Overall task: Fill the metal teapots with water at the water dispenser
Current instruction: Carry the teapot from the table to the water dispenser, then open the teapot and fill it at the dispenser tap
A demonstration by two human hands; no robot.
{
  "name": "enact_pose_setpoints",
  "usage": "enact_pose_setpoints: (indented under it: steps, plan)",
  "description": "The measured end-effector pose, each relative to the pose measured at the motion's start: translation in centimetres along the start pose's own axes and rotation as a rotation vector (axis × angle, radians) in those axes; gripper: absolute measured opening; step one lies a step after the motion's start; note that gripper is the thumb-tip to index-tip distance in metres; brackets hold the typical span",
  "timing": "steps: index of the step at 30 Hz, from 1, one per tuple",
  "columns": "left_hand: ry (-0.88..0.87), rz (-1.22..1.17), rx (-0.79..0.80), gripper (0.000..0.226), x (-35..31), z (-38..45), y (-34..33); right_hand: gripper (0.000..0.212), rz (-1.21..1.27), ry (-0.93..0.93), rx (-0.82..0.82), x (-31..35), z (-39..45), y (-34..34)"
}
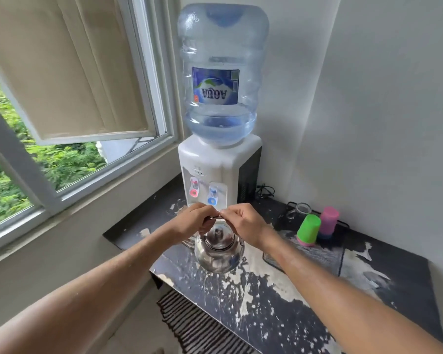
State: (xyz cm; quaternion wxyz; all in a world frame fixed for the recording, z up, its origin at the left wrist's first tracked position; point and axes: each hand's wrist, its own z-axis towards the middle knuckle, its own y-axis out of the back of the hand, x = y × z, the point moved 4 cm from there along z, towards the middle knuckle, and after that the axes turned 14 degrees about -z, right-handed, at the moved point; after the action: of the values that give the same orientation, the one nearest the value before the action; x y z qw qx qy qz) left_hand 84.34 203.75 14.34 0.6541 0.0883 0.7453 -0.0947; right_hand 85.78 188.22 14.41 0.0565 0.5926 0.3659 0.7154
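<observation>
Two hands meet over a metal teapot at the centre of the frame, both gripping its thin handle. The left hand curls round the handle from nine o'clock; the right hand pinches it from three o'clock, fingertips almost touching the left's. The teapot, lid on, sits below the hands over the near edge of a black counter with badly flaking paint; whether it rests on the counter or hangs from the handle cannot be told.

At twelve o'clock from the teapot stands a white dispenser, topped by an upturned blue bottle with water only in its lowest part. The dispenser's pink tap and blue tap sit just beyond the knuckles.

At three o'clock, well apart from the teapot, a green cup and a pink cup stand upside down side by side on a dark mat, with a glass jar behind them. At nine to ten o'clock a window stands open on green foliage. A striped rug lies on the floor at six o'clock.
</observation>
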Motion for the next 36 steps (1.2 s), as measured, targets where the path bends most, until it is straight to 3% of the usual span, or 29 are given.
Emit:
enact_pose_setpoints:
  steps: [9,15,21,26,29,36]
  plan:
    - [0.096,0.081,0.177,0.034,4.3,9.5,10.2,0.052,0.065,-0.275,-0.05,-3.4,10.5,-6.3]
    - [0.177,0.098,0.261,0.033,7.7,13.0,14.4,0.042,0.089,-0.45,-0.077,-5.6,13.5,-10.4]
    - [0.278,0.144,0.328,0.028,11.7,15.0,16.4,0.026,0.075,-0.582,-0.052,-8.7,15.1,-13.5]
    - [0.346,0.159,0.379,0.03,14.4,15.5,17.0,0.027,0.077,-0.666,-0.001,-10.8,14.9,-15.1]
    - [0.375,0.142,0.396,0.037,15.5,15.5,17.1,0.027,0.051,-0.68,0.024,-11.4,14.6,-15.4]
    - [0.414,0.187,0.404,0.029,17.9,15.7,17.0,0.023,0.063,-0.689,0.036,-13.0,13.8,-16.6]
